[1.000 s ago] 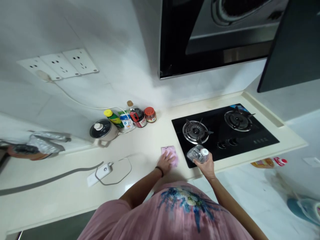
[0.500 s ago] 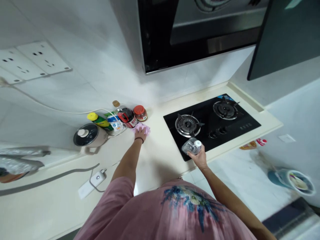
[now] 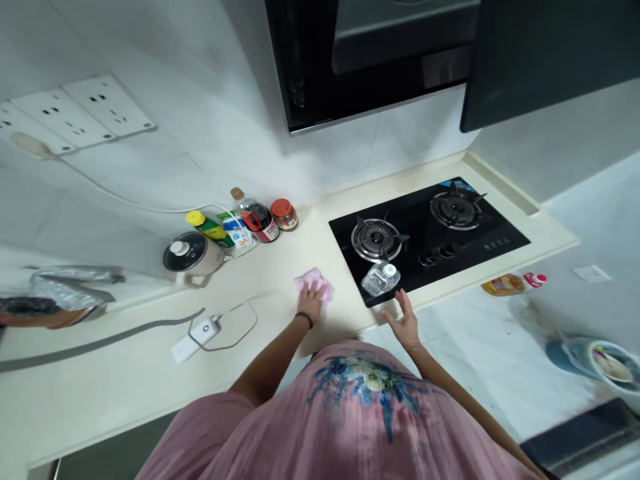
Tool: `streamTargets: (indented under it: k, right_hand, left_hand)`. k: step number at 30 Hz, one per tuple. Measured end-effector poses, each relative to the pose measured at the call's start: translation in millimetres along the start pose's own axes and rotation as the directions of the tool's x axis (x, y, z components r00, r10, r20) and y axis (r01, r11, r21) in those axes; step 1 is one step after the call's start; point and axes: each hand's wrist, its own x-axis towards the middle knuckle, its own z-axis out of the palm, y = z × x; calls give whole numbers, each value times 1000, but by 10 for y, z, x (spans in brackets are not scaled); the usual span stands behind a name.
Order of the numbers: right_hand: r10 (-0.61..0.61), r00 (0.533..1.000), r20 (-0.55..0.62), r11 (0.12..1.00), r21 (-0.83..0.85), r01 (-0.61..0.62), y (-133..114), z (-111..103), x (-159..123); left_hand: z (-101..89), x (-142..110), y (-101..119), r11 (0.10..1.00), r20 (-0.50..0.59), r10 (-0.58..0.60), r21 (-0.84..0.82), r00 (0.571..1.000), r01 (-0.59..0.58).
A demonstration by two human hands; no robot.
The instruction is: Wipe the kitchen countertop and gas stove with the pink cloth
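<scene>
My left hand (image 3: 310, 305) presses a crumpled pink cloth (image 3: 324, 280) against the pale countertop (image 3: 280, 280), with the fingers over it. To the right, a clear bottle (image 3: 379, 280) with a white cap stands at the front left corner of the black gas hob (image 3: 420, 273). Just in front of the hob's edge is my right hand (image 3: 406, 327), thumb and fingers apart and holding nothing. A small gap shows between it and the bottle.
By the wall stand a red-lidded jar (image 3: 285, 215), a dark sauce bottle (image 3: 263, 223), a yellow-capped green bottle (image 3: 213, 230) and an electric pot (image 3: 200, 261). A white power strip (image 3: 194, 340) with a loose cable lies left. The range hood (image 3: 380, 100) hangs above.
My right hand has let go of the bottle and drawn back towards me. My left hand has moved the pink cloth away from the jars, nearer to me and rightward.
</scene>
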Motion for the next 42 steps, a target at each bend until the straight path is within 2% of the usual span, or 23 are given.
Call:
streamTargets:
  k: [3, 6, 8, 11, 14, 16, 18, 20, 22, 24, 26, 30, 32, 34, 36, 40, 42]
  right_hand:
    - [13, 1000, 5, 1000, 8, -13, 104, -56, -119]
    - [8, 999, 32, 1000, 14, -8, 142, -67, -167]
    - [6, 999, 47, 1000, 14, -7, 128, -60, -167]
    - [9, 999, 49, 1000, 12, -10, 68, -56, -148]
    - [11, 999, 39, 1000, 8, -12, 9, -86, -140]
    - [7, 1000, 30, 1000, 7, -7, -2, -124, -152]
    - [-1, 1000, 20, 1000, 2, 1, 15, -169, -174]
    - [-1, 1000, 11, 1000, -5, 1, 49, -214, -195]
    - [7, 1000, 8, 1000, -14, -7, 82, -248, -198]
    - [11, 1000, 9, 1000, -19, -10, 92, -260, -165]
    - [2, 1000, 10, 1000, -10, -2, 67, -237, -82]
    - [-31, 999, 30, 999, 45, 30, -96, -59, 207]
    - [-46, 998, 35, 997, 66, 44, -214, 79, 370]
    - [-47, 998, 32, 996, 79, 45, -338, 215, 515]
    - [-24, 1000, 18, 998, 66, 22, -456, 318, 632]
    - [18, 1000, -15, 1000, 11, -18, -652, 328, 779]
    - [26, 998, 61, 998, 63, -30, -723, 239, 814]
  left_hand:
    - [323, -436, 349, 996, 10, 70, -62, 997, -70]
    - [511, -730, 543, 985, 64, 168, -38, 984, -166]
    - [530, -812, 560, 978, 86, 208, -20, 974, -207]
    - [382, -792, 407, 981, 55, 196, -17, 979, -196]
    - [82, -711, 32, 1000, 14, 8, -4, 1000, -8]
    - [-124, -690, -313, 983, 40, -183, 22, 982, 182]
    - [-277, -720, -669, 912, 33, -409, 53, 912, 407]
    - [-350, -793, -955, 810, 11, -585, 57, 811, 584]
    - [-348, -883, -1104, 728, -4, -685, 45, 729, 684]
    - [-283, -958, -1084, 696, -18, -717, 39, 697, 717]
    - [-171, -1005, -915, 727, -24, -685, 44, 728, 685]
    - [118, -1030, -356, 895, -7, -445, 9, 896, 445]
    - [245, -1035, -102, 942, -11, -334, -29, 942, 334]
    - [328, -1047, 62, 959, -10, -278, -63, 961, 276]
    - [364, -1067, 116, 964, -8, -254, -83, 967, 252]
    - [355, -1112, 6, 974, -29, -218, -74, 975, 216]
    - [348, -1123, -65, 976, -47, -212, -65, 976, 208]
